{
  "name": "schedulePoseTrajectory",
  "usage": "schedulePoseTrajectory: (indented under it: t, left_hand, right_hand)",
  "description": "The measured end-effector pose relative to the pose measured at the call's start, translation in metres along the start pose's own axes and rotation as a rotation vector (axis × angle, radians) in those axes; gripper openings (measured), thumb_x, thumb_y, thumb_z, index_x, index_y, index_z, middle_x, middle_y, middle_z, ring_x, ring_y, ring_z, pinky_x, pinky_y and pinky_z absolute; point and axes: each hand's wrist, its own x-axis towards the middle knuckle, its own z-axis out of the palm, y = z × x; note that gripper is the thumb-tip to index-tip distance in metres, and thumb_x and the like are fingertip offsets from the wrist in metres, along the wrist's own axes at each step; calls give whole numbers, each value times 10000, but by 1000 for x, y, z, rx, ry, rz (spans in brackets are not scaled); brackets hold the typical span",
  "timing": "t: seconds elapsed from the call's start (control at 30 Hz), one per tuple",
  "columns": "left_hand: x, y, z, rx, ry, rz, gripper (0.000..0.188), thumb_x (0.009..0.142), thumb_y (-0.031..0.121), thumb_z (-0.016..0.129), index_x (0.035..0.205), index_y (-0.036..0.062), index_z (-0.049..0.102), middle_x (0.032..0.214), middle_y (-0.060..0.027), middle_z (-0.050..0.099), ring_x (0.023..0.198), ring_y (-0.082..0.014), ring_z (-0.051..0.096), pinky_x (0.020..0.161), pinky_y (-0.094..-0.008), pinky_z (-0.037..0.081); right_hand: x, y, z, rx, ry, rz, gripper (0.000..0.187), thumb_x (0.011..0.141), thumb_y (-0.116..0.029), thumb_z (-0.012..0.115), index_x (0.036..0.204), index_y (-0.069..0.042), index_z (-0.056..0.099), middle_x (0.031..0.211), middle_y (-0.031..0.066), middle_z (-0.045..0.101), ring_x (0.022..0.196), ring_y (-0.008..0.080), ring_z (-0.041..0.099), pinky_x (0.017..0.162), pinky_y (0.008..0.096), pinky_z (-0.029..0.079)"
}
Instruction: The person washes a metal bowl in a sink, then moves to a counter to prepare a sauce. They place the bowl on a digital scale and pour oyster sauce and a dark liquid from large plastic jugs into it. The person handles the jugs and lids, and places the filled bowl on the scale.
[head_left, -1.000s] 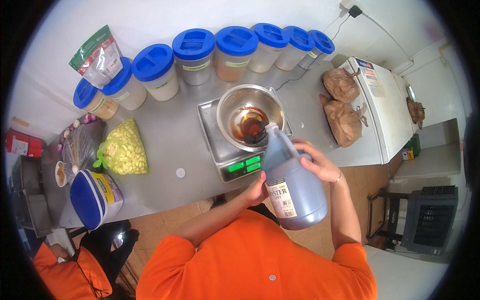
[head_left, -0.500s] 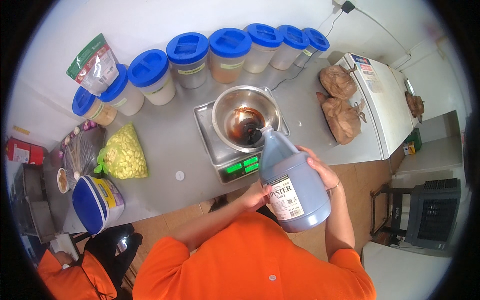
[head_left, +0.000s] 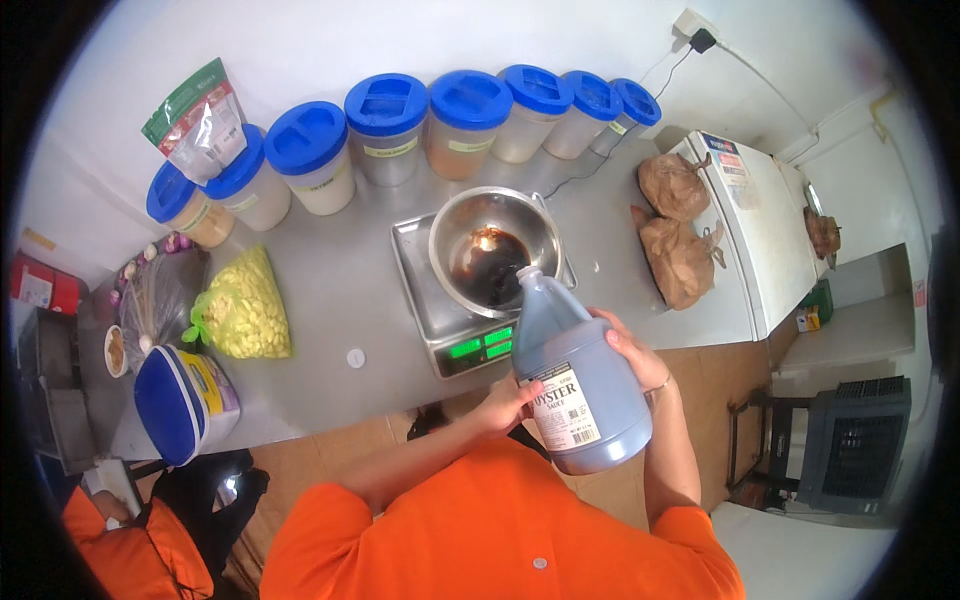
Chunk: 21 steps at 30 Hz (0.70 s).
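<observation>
A large translucent plastic jug [head_left: 575, 350] of dark sauce is tilted, its mouth at the near rim of a steel mixing bowl [head_left: 545, 225]. My left hand [head_left: 508, 402] grips the jug's left side beside the label. On its right side, my right hand [head_left: 636, 356] is wrapped round it near the handle; some of those fingers are hidden. Dark brown sauce [head_left: 488, 268] pools in the bowl and smears its wall. Under the bowl is a digital scale [head_left: 415, 270] with lit green displays. To its left lies a small white disc [head_left: 355, 357].
Several blue-lidded tubs [head_left: 388, 130] line the wall, with a foil pouch [head_left: 200, 120] on one. A bag of peeled garlic [head_left: 245, 305] and a blue-lidded bucket [head_left: 185, 405] stand left. Brown bags [head_left: 678, 260] sit by a white freezer [head_left: 775, 230]. Another person's orange sleeve [head_left: 175, 545] shows lower left.
The view has shifted slightly, so the table's things sit a little lower. The dark pool in the bowl looks broader. Both hands keep hold of the tilted jug.
</observation>
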Motion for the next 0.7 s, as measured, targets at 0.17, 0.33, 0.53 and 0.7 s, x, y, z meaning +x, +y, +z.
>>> schedulePoseTrajectory:
  t: [0.17,0.33,0.53,0.7]
  left_hand:
    - [0,4,0,94,14,-27,873,921,508,673,1533,126,181,1368,-93,513,1214,-244,561,934,-463,540]
    - [0,16,12,152,14,-50,874,925,544,646,1530,119,181,1375,-90,489,1214,-241,562,924,-479,541]
    - [7,15,18,164,64,-13,831,928,511,664,1514,121,223,1342,-78,509,1177,-226,576,885,-454,548]
    - [11,12,22,217,128,9,770,930,468,676,1489,116,279,1315,-70,530,1147,-204,585,874,-423,545]
  right_hand:
    - [-4,10,-6,63,-8,-25,778,961,-554,568,1505,-43,350,1455,179,427,1351,271,411,1131,377,333]
    - [-7,12,-8,92,-4,10,812,959,-576,566,1530,-56,313,1489,180,396,1388,276,381,1145,385,322]
    - [-9,10,-8,88,7,-8,817,961,-574,562,1533,-51,303,1491,181,393,1387,286,381,1146,393,324]
    - [-10,15,-14,90,7,-30,801,965,-551,565,1531,-47,304,1485,184,397,1385,284,380,1142,379,322]
